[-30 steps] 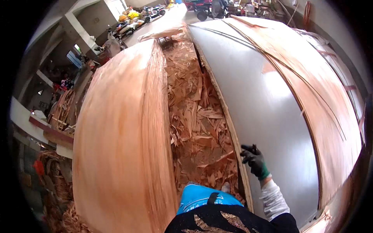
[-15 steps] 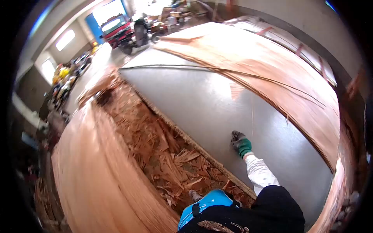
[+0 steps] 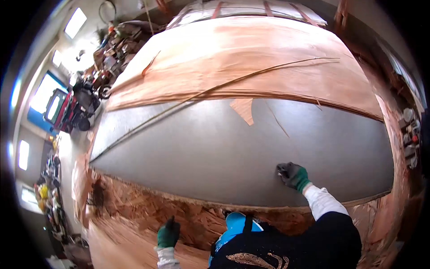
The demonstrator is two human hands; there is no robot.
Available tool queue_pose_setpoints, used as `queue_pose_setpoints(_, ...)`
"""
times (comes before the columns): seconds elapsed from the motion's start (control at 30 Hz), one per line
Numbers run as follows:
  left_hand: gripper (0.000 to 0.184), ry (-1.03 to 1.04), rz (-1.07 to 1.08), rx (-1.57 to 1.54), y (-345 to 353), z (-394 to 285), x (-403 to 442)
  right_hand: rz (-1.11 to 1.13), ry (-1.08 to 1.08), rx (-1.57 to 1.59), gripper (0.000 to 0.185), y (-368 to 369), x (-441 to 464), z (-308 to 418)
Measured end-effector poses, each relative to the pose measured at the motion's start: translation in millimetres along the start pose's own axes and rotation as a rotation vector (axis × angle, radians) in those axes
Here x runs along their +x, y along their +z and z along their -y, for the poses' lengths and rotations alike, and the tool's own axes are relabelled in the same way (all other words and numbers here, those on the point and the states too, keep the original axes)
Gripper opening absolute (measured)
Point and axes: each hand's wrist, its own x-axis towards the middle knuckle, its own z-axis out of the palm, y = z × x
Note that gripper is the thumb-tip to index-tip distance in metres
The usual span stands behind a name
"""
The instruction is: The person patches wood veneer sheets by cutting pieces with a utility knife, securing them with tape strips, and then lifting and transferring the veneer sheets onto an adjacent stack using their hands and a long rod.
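Note:
My right hand [image 3: 292, 175], in a black and green glove, is over the near right part of a smooth grey board [image 3: 201, 148]. Its fingers are curled; anything inside them is too small to make out. Lower left, my gloved left hand [image 3: 168, 232] is above the veneer scraps, beside the board's near edge, its finger grouping unclear. A long thin strip [image 3: 215, 88] lies diagonally across the board and the stack of wood veneer sheets [image 3: 251, 49] beyond. A small veneer piece [image 3: 243, 110] rests at the stack's edge.
Broken veneer scraps [image 3: 134, 197] cover the floor between the board and another veneer stack [image 3: 121, 246] at the lower left. A red vehicle [image 3: 67, 110] stands at the far left, near piled clutter [image 3: 112, 54]. More wrapped sheets [image 3: 246, 9] lie behind the far stack.
The view has swung right, so the board now runs across the picture. My left hand has come into view at the lower left. My right hand stays over the board, fingers more curled than at first.

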Motion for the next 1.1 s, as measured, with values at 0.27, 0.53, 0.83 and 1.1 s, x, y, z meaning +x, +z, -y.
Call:
queue_pose_setpoints(0.27, 0.068, 0.684, -0.387, 0.257, -81, -102, 321, 0.155, 0.236, 0.044, 0.031, 2, 19, 14)
queue_pose_setpoints(0.53, 0.081, 0.406, -0.176, 0.585, -94, -211, 510, -0.108, 0.202, 0.534, 0.018, 84, 5, -39)
queue_pose_setpoints(0.83, 0.023, 0.622, -0.312, 0.646, -104, -199, 535, -0.486, 0.502, 0.157, 0.019, 126, 8, -18)
queue_pose_setpoints(1.1, 0.037, 0.953, -1.227, 0.467, -370, -41, 537, -0.66, 0.62, -0.094, 0.023, 127, 24, -18)
